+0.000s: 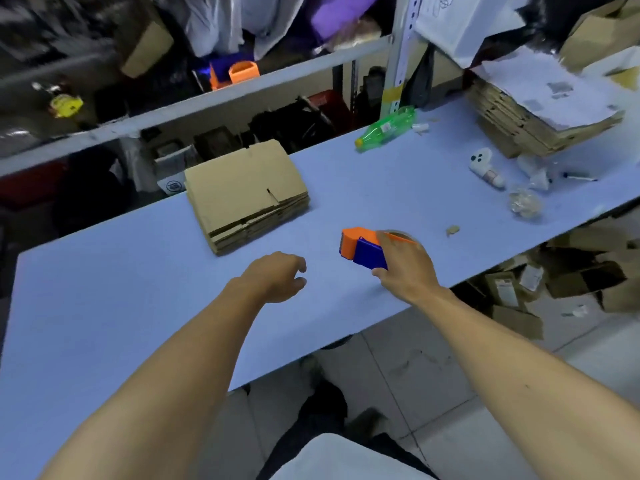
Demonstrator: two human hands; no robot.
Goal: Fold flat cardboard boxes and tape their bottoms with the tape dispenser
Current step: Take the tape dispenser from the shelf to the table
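Note:
A stack of flat cardboard boxes (246, 195) lies on the pale blue table (121, 289), left of centre. My right hand (405, 268) grips the orange and blue tape dispenser (363, 249), which sits on the table to the right of the stack. My left hand (277, 277) hovers over the table in front of the stack, fingers loosely curled, holding nothing.
A green plastic bottle (386, 128) lies at the table's far edge. A second, taller pile of flat cardboard (540, 129) under papers sits at the far right, with small clutter (486, 168) in front. Shelving runs behind the table; boxes litter the floor (571, 282) at right.

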